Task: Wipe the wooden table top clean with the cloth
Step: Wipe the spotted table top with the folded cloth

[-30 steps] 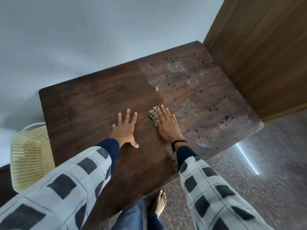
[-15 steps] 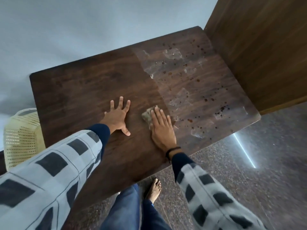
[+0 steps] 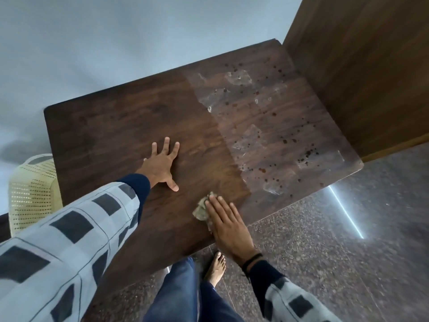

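The right hand point(image 3: 228, 228) lies flat, fingers straight, on the crumpled cloth point(image 3: 201, 211), pressing it to the wooden table top point(image 3: 116, 126) at the near edge, about midway along it; the cloth shows at the hand's left side and by the fingertips; the left hand point(image 3: 162, 166) rests palm down, fingers spread wide, on the darker left half of the top, apart from the cloth, holding nothing; the right half is paler, with dull patches and scattered dark spots point(image 3: 262, 170); a cream perforated basket point(image 3: 32, 189) stands at the table's left end; a tall wooden panel point(image 3: 359, 66) rises at the far right; a bare foot point(image 3: 216, 266) stands on the speckled floor point(image 3: 348, 252)
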